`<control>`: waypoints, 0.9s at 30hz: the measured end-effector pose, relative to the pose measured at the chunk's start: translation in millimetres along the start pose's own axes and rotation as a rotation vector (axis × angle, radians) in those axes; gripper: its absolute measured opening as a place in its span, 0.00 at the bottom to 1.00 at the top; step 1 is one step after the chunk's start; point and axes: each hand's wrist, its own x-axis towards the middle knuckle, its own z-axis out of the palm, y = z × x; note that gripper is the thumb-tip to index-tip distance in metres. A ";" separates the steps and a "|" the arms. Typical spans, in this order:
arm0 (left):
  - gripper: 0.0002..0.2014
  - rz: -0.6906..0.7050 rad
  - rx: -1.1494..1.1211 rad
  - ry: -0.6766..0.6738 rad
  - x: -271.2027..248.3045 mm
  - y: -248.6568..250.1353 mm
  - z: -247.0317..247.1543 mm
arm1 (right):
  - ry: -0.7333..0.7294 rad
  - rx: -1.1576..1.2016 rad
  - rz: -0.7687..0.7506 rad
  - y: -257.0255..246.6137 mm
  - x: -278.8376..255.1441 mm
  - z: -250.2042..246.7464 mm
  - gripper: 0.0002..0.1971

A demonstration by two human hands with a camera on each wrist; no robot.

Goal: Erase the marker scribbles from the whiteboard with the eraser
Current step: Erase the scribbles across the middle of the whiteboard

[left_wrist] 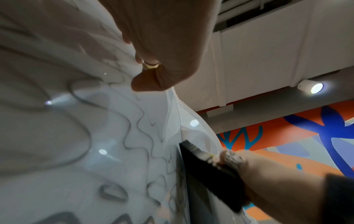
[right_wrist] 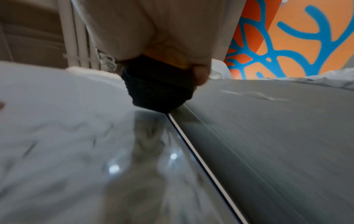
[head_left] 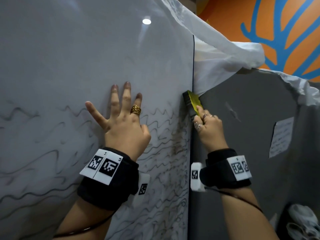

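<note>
The whiteboard [head_left: 69, 58] fills the left of the head view, with grey wavy scribbles [head_left: 164, 139] across its lower half. My left hand [head_left: 121, 118] lies flat on the board with fingers spread, a gold ring on one finger. My right hand [head_left: 206, 123] grips the eraser [head_left: 192, 103], yellow-backed with a dark felt face, at the board's right edge. The left wrist view shows the eraser [left_wrist: 208, 171] against that edge beside the scribbles [left_wrist: 134, 128]. In the right wrist view the eraser [right_wrist: 157, 86] touches the board edge [right_wrist: 191, 144].
A grey panel [head_left: 242, 135] adjoins the board on the right, with a paper note [head_left: 280, 137] stuck on it. White plastic sheeting [head_left: 216, 54] drapes over the tops of both. An orange and blue patterned wall [head_left: 285, 32] stands behind.
</note>
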 end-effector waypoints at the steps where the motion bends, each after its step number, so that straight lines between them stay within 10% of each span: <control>1: 0.36 -0.002 0.000 0.006 -0.5 0.7 -0.7 | -0.003 0.012 0.006 3.7 -15.4 4.6 0.31; 8: 0.36 0.004 0.003 0.018 -1.1 2.7 1.3 | 0.040 -0.046 0.009 2.2 5.3 5.6 0.43; 27: 0.35 0.080 0.095 0.020 -1.6 -16.7 -0.5 | 0.143 0.095 -0.069 -21.9 -19.2 13.5 0.31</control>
